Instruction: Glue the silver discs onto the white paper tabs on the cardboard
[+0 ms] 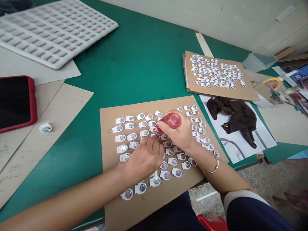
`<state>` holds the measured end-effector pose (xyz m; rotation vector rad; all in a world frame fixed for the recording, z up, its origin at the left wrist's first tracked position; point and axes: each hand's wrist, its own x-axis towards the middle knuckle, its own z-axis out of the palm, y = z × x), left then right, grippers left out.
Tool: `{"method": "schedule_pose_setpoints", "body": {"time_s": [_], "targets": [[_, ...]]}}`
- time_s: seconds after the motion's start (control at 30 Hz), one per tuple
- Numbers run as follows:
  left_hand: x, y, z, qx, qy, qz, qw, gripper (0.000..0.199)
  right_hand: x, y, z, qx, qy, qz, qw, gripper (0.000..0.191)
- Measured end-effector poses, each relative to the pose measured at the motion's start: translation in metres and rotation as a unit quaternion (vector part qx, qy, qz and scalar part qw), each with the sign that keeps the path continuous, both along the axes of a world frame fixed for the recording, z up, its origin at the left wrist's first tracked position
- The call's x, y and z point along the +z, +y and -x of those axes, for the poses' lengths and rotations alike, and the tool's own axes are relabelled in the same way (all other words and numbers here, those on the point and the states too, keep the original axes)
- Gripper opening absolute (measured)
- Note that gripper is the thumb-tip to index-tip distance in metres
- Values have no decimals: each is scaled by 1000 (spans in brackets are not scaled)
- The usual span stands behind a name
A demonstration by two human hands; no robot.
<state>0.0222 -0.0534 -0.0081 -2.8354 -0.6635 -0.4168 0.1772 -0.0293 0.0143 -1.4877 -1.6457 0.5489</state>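
Observation:
A translucent red squeeze bottle is gripped in my right hand, its base turned up toward me and its other end hidden. My left hand rests close beside it with fingers curled together; what they pinch, if anything, is hidden. Both hands are over a cardboard sheet that bears rows of small white tabs with round metallic discs, such as this tab. One tab near the front has a thin white strip standing on or beside it. My hands cover several tabs in the middle.
Behind at right lies a stack of cardboard with more tabs. Dark brown cloth sits on printed paper. At left are a red-cased phone, a loose tab and a white grid tray. Yellow-handled scissors lie far right.

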Motion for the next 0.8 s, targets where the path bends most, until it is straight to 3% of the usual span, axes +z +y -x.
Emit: {"method": "schedule_pose_setpoints", "body": {"time_s": [0.8], "targets": [[-2,-1,0,-2,7,-7,1000,18,-4,2,-1,-12,17,-14,1000,18]]}}
